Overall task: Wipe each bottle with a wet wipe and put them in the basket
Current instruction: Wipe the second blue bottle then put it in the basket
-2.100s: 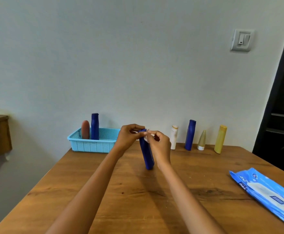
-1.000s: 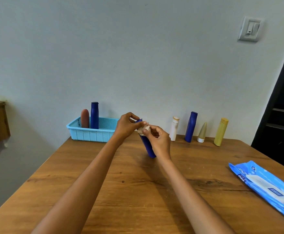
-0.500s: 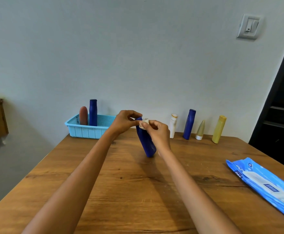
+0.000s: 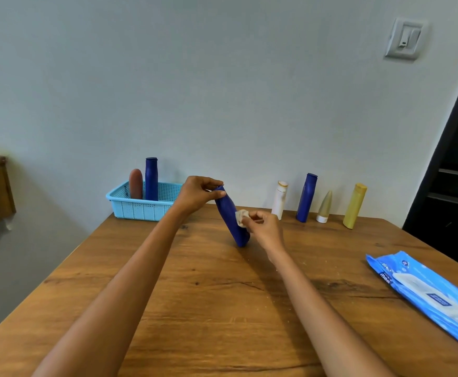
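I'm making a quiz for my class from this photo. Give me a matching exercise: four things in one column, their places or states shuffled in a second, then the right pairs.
Things:
1. brown bottle
2. yellow bottle
3. tilted blue bottle
4. wipes pack

Places or states:
A. held at its top by the left hand
B. standing in the basket
C. lying flat at the table's right edge
D. last on the right in the row by the wall

Pairs: 1-B, 2-D, 3-A, 4-C

Two bare forearms come up from the bottom edge, with no sleeve, watch, band or ring on the parts that show. The left hand (image 4: 199, 195) and right hand (image 4: 266, 229) are bare too, without gloves. The nails are short and look unpainted, though they are too small to be sure. Elbows and upper arms are out of view.
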